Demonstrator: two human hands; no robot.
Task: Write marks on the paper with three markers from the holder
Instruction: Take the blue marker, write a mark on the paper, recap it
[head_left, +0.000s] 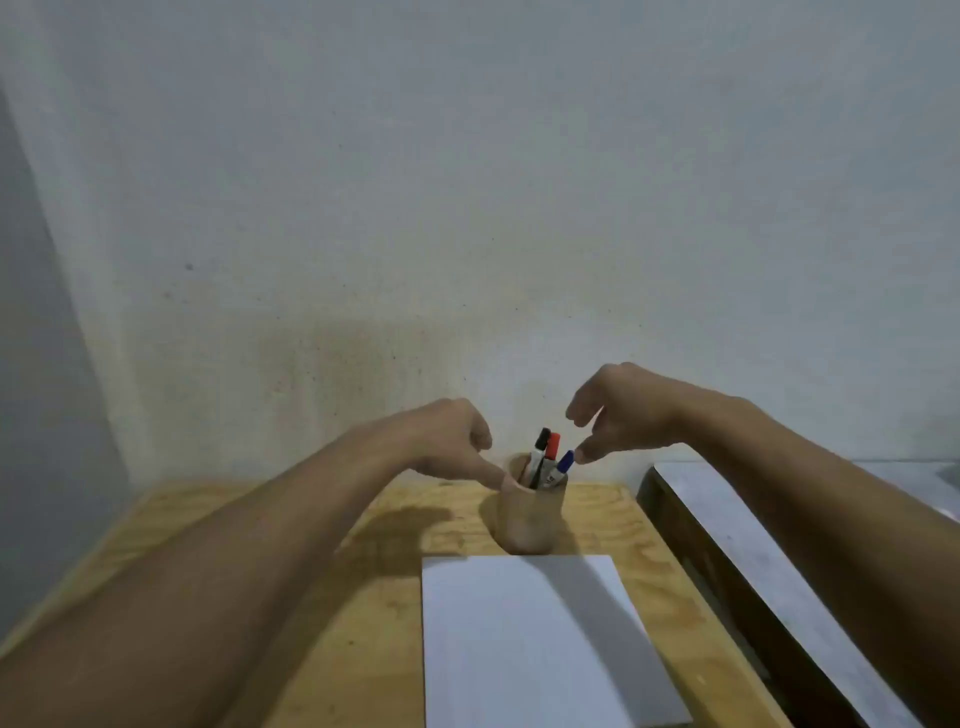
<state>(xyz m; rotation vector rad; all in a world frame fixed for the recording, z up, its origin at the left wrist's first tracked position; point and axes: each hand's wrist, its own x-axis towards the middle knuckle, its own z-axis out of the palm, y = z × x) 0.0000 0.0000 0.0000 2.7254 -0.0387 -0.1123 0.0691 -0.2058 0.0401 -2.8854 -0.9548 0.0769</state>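
A round wooden holder (531, 519) stands on the wooden table (332, 597), just behind a blank white sheet of paper (524, 644). Three markers stick out of it: a black-capped marker (542, 440), a red-capped marker (552, 445) and a blue-capped marker (565, 460). My left hand (457, 441) rests at the holder's left rim, a fingertip touching its edge. My right hand (618, 410) hovers above and to the right, fingers spread, thumb tip just beside the blue cap. Neither hand holds a marker.
A pale wall (467, 208) rises directly behind the table. To the right, a dark piece of furniture with a grey metallic top (737, 545) runs alongside the table edge.
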